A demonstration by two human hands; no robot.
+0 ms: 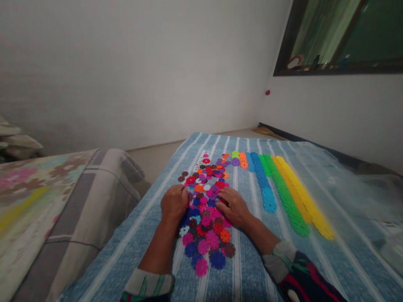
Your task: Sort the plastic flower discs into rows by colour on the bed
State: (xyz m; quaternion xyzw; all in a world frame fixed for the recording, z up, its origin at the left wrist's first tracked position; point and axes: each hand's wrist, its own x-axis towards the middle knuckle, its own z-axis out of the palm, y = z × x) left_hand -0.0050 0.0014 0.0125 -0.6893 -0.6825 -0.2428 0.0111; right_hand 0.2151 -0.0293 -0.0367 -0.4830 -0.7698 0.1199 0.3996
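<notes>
Back wall [141, 75]: plain and pale, with a dark-framed window [333, 37] up on the right.
Tabletop [138, 243]: spread with a blue cloth, white-striped lengthwise.
Loose discs [212, 239]: a long mixed heap of notched, flower-like pieces in pink, red, dark blue, brown, orange and purple, lying mid-cloth, between the hands and nearer the wearer.
Left grip [174, 204]: fingers curled in against the heap's left edge; whether a piece is inside, I cannot tell.
Right grip [233, 206]: fingers bent, tips down among the pieces on the right edge; cannot tell whether any is pinched.
Sorted rows [286, 199]: overlapping discs to the right of the heap, blue, then green, then yellow, with short orange and lime groups at the far end.
Left side: a bed-like surface under a floral and grey cover [91, 201].
Right edge: clear plastic [362, 193], blurred.
</notes>
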